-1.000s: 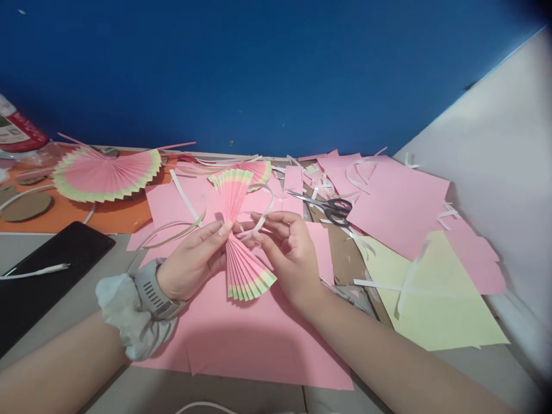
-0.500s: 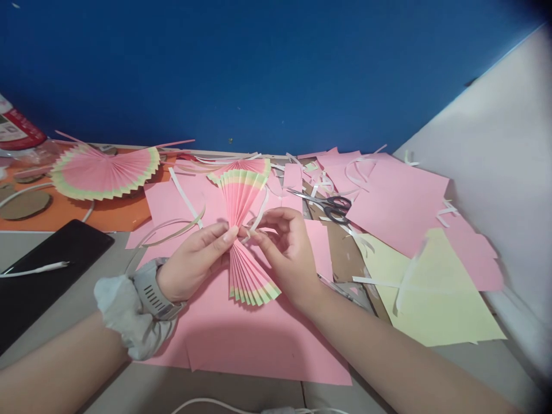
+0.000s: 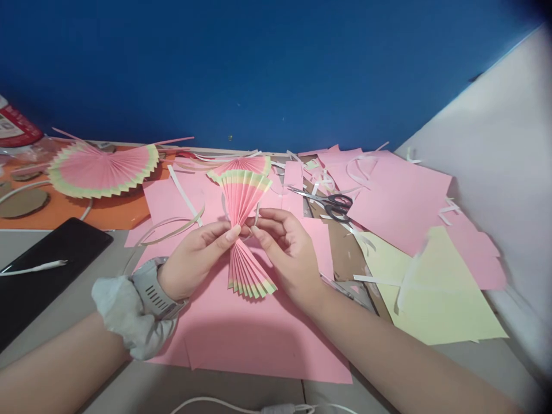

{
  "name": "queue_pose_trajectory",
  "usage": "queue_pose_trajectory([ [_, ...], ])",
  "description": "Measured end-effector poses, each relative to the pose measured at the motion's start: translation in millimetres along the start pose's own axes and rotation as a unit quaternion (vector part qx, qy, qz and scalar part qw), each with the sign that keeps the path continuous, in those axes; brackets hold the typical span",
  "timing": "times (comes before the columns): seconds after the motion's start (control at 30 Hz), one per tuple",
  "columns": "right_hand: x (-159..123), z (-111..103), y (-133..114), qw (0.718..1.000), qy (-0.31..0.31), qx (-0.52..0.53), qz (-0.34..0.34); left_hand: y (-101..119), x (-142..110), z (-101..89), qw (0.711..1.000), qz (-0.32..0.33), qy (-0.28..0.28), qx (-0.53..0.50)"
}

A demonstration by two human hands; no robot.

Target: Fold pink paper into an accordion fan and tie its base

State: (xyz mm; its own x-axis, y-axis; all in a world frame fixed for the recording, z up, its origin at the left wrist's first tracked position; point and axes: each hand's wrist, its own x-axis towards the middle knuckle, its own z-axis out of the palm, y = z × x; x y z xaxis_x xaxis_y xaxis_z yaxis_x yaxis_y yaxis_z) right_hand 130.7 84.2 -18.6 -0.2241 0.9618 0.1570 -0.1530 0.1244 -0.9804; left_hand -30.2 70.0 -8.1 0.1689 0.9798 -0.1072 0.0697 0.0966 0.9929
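My left hand [image 3: 200, 253] pinches the narrow middle of a pleated paper fan [image 3: 250, 198], pink with yellow-green edges, which flares out above and below the pinch like a bow. On the right of that pinch, my right hand [image 3: 288, 253] is closed, thumb against fingertips, on a thin pale paper strip [image 3: 257, 211] that runs by the fan's middle. Part of the strip is hidden behind the fan and fingers. Pink paper sheets [image 3: 259, 351] lie underneath both hands.
An opened pleated fan [image 3: 103, 169] rests on orange paper [image 3: 125, 215] at left, near a bottle [image 3: 17, 126] and a black phone-like slab [image 3: 56, 270]. Scissors [image 3: 334, 204], paper scraps, pink sheets [image 3: 397, 201] and yellow paper [image 3: 452, 310] lie right. A blue wall [image 3: 276, 75] stands behind.
The strip's free end, which curved up and right of the fan, now stands closer to my right fingertips and looks shorter. The fan's lower half has shifted slightly left.
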Motion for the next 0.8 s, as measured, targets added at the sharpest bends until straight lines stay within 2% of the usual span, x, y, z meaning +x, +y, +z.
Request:
queue_pose_trajectory([
  [0.2,-1.0,0.5,0.3,0.999,0.026,-0.019,-0.006,-1.7,-0.8,0.4,0.999,-0.009,-0.021,-0.031],
  [0.37,-0.6,1.3,1.7,0.999,0.042,-0.009,-0.006,-3.6,-1.4,1.5,1.000,0.004,-0.029,-0.003],
  [0.63,2.8,0.6,1.4,0.997,0.060,-0.035,0.029,3.6,-3.0,4.8,0.989,0.026,0.035,0.144],
  [0.8,3.1,2.0,-0.1,0.996,0.076,-0.042,0.030,2.0,-2.7,5.7,0.990,0.030,0.025,0.134],
])
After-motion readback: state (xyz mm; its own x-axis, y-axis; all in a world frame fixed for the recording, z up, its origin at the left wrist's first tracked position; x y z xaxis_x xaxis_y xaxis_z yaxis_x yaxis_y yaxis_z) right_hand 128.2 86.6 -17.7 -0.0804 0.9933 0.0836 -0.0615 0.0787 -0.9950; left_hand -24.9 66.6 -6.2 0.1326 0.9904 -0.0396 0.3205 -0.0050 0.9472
